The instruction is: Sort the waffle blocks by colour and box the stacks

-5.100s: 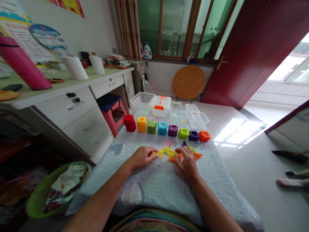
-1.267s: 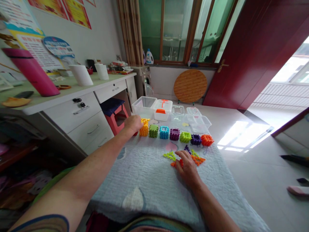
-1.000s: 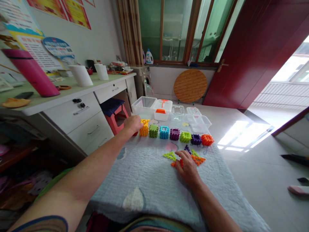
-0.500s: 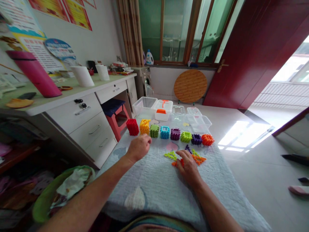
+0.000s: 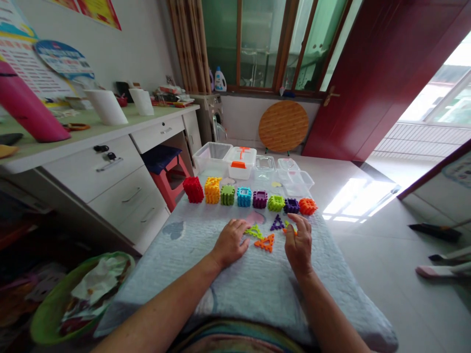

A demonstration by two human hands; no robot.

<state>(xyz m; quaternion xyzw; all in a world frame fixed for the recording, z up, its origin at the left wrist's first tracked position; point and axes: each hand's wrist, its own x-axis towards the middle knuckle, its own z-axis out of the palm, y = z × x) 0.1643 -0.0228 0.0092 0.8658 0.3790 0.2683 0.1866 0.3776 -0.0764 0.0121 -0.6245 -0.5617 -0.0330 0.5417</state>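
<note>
My left hand (image 5: 231, 242) rests low over the cloth with thumb and fingers apart, its fingertips at the edge of a lime-green triangular plastic piece (image 5: 254, 232). Just right of it lies an orange triangular piece (image 5: 265, 242). My right hand (image 5: 299, 243) is open above another orange piece (image 5: 289, 231) and a lime-green bit (image 5: 288, 223), which its fingers mostly cover. A purple triangle (image 5: 277, 223) lies flat between the hands. Behind them runs a row of interlocking square blocks, from a red stack (image 5: 193, 189) to an orange one (image 5: 308, 206).
Clear plastic boxes (image 5: 212, 153) stand at the table's far end, one with an orange-handled lid (image 5: 243, 153). A desk (image 5: 121, 181) and a red stool (image 5: 170, 179) flank the left side. A green basket (image 5: 40, 314) sits on the floor.
My left hand has moved right and forward, from near the block row to the lime-green triangle. My right hand has shifted right, uncovering an orange triangle. The view has turned slightly.
</note>
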